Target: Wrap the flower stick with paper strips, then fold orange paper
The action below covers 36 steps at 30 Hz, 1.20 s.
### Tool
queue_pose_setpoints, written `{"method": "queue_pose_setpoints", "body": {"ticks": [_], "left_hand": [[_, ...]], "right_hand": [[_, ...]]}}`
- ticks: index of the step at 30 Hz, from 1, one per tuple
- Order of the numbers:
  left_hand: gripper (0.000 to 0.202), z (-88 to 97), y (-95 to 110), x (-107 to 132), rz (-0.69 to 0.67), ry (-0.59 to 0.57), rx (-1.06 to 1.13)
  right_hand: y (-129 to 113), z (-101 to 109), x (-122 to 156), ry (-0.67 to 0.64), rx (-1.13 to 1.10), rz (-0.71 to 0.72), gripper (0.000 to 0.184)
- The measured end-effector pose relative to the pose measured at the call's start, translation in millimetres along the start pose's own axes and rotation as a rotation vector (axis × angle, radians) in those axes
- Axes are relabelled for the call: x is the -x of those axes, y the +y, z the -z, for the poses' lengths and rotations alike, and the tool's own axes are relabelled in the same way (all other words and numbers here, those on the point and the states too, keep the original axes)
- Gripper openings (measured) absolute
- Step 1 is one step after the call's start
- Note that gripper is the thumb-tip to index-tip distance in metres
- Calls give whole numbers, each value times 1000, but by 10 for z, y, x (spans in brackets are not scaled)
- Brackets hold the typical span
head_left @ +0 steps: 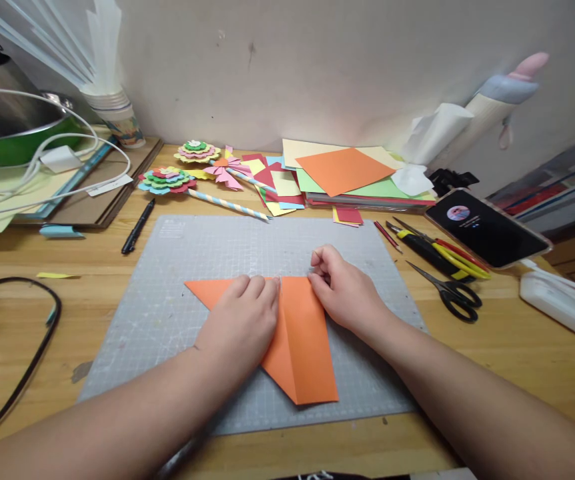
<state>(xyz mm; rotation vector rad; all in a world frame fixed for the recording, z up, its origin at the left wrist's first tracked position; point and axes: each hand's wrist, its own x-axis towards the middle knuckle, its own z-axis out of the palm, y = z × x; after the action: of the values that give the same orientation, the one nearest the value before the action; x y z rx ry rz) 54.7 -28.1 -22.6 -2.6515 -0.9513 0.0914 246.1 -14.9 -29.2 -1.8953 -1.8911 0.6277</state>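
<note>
A folded orange paper (301, 347) lies on a grey cutting mat (177, 267) in the middle of the wooden table. My left hand (241, 319) rests on the paper's left half, fingers curled and pressing down near the top fold. My right hand (342, 287) pinches the paper's upper right corner with closed fingers. A triangular flap of the paper sticks out to the left of my left hand.
Black scissors (450, 292), red and yellow tools (437, 252) and a phone (487, 228) lie right of the mat. A stack of coloured paper (347, 175) and paper flowers (167, 180) sit behind it. A black pen (137, 227), white cables (32, 167) and a green bowl (7, 147) are left.
</note>
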Motion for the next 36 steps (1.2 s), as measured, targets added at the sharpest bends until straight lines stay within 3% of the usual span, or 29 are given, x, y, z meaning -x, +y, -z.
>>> {"method": "queue_pose_setpoints", "body": {"ticks": [4,9,14,26,36], "left_hand": [[37,-35,-39,24,38,26,91],[34,-8,-36,83,124,79,170],[33,39,0,91,217,153,211],[49,-189,-23,65,266,54,330],[51,-188,-22,50,273,3,335]], "right_hand": [[51,28,45,-13,-183,-50,12],[93,16,230,-152,-446,-61,13],[69,-49,203,-26,-611,-63,12],[43,-63,62,43,-200,-39,6],[15,-31,60,32,-161,-23,11]]}}
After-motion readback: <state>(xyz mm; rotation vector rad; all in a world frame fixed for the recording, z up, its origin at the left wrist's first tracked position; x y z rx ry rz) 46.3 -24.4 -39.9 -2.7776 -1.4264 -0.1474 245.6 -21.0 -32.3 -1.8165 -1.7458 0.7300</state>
